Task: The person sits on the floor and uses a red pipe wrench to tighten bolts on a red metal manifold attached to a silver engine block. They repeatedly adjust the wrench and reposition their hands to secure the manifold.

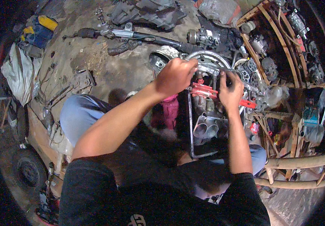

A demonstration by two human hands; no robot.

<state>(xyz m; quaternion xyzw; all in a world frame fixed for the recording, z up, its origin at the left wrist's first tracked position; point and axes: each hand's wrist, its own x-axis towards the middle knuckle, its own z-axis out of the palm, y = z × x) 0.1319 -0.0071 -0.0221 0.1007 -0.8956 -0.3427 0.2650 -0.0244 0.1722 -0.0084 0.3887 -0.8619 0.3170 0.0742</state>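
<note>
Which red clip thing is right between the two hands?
The bigger red clamp, sitting between the left hand and right hand. The smaller red piece pokes out beyond the right hand.

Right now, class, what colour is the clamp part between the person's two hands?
Red, seen best in the head view.

dim workshop light | dark vignette at rim | fisheye-bent edges | centre sharp
</note>
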